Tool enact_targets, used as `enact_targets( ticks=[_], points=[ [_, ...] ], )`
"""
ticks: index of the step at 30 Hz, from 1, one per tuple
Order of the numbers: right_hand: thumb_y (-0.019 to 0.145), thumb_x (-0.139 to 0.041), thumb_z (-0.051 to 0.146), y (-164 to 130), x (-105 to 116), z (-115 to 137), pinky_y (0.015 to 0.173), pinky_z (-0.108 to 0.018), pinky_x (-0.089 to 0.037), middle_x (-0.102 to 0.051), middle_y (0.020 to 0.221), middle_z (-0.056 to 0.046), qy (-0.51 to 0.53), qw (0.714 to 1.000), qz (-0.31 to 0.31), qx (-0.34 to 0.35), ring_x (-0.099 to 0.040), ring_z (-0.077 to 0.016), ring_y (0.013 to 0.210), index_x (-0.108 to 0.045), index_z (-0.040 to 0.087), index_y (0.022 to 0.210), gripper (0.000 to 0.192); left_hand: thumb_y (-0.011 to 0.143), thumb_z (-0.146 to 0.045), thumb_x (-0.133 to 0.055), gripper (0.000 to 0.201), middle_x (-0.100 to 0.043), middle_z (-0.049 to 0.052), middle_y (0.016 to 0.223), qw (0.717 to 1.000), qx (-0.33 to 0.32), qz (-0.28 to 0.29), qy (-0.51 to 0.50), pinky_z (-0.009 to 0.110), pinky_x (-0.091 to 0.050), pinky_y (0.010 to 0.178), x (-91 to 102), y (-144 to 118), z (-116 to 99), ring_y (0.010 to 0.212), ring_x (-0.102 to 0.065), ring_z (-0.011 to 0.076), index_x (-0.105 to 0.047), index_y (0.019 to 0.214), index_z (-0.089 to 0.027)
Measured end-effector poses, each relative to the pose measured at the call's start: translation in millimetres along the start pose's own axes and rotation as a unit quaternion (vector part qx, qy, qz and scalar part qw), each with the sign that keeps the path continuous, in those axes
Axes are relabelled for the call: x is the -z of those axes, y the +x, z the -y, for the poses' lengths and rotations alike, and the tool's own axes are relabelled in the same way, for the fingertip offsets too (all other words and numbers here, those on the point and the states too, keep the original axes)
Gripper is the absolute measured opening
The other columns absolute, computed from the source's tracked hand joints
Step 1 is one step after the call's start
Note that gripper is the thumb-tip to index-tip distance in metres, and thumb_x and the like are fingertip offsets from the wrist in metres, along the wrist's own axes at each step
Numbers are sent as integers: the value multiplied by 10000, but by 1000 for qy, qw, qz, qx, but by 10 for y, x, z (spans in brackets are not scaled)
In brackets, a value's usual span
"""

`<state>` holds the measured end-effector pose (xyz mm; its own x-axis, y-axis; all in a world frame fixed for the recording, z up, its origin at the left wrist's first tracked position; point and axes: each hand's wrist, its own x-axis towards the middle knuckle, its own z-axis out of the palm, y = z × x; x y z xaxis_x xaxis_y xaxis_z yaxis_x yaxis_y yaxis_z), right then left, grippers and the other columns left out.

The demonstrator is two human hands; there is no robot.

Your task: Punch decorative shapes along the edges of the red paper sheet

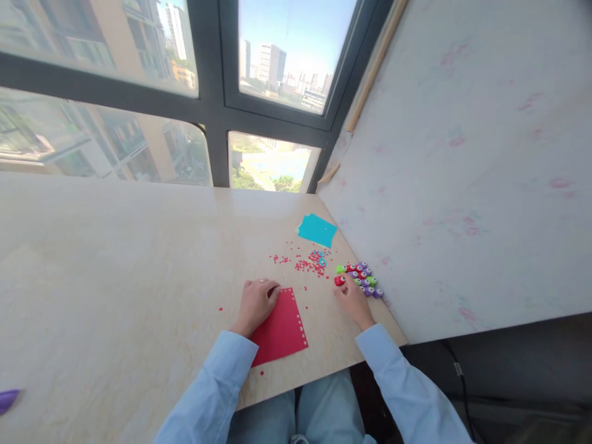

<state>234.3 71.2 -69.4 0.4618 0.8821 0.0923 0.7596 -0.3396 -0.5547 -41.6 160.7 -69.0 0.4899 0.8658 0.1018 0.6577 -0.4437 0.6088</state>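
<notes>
A sheet of red paper (280,333) lies near the table's front edge, with small punched holes along its right and top edges. My left hand (257,303) rests over the paper's upper left part, its fingers curled and closed at the top edge; the fingertips are partly hidden. To the right, my right hand (354,302) grips a small red craft punch (340,280) between thumb and fingers. Just beyond that hand stand several more craft punches (369,282) in purple, green and red, packed in rows beside the wall.
Red paper bits (308,265) are scattered behind the red sheet, with a few blue bits (322,261) among them. Blue paper sheets (317,230) lie farther back. A patterned wall (462,185) bounds the table (115,277) on the right. A purple object (8,400) shows at far left.
</notes>
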Motion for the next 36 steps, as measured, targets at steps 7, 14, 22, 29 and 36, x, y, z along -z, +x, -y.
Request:
enact_targets(
  ticks=[7, 14, 22, 29, 36],
  points=[
    [911, -449, 331, -230, 74, -1, 916, -380, -488, -657, 1063, -137, 72, 993, -31, 91, -601, -233, 1002, -684, 136, 1018, 323, 933, -335, -462, 269, -735, 18, 986, 1000, -19, 1, -6, 357, -369, 885, 15, -2, 28, 936, -650, 188, -715, 948, -245],
    [901, -506, 272, -363, 37, 48, 987, -427, -473, -688, 1083, -128, 78, 990, -18, 115, -612, -242, 1047, -684, 150, 1013, 242, 923, -348, -484, 261, -735, 17, 982, 1000, -22, 7, -20, 361, -377, 904, 31, 1, 14, 927, -649, 190, -722, 959, -248],
    [909, -494, 234, -458, -167, 61, 1016, -445, -492, -684, 1153, -131, 93, 984, -42, 143, -627, -237, 1103, -683, 169, 1101, 278, 929, -363, -491, 267, -738, 13, 959, 999, -27, 0, -38, 352, -404, 909, 48, -7, 1, 890, -658, 175, -731, 941, -247],
    [928, -477, 230, -505, -331, 184, 1015, -399, -512, -682, 1161, -116, 165, 971, -2, 172, -637, -210, 1114, -667, 184, 1147, 293, 918, -312, -519, 223, -737, 29, 970, 998, -28, 16, -45, 351, -404, 912, 52, -12, -21, 923, -649, 178, -726, 928, -231],
    [933, -463, 190, -411, -411, 409, 1043, -384, -497, -675, 1193, -112, 190, 955, 62, 220, -627, -196, 1148, -675, 185, 1152, 305, 915, -278, -553, 183, -734, 14, 952, 998, -22, 6, -60, 349, -401, 922, 30, -11, -10, 919, -650, 170, -731, 910, -235]
  ],
)
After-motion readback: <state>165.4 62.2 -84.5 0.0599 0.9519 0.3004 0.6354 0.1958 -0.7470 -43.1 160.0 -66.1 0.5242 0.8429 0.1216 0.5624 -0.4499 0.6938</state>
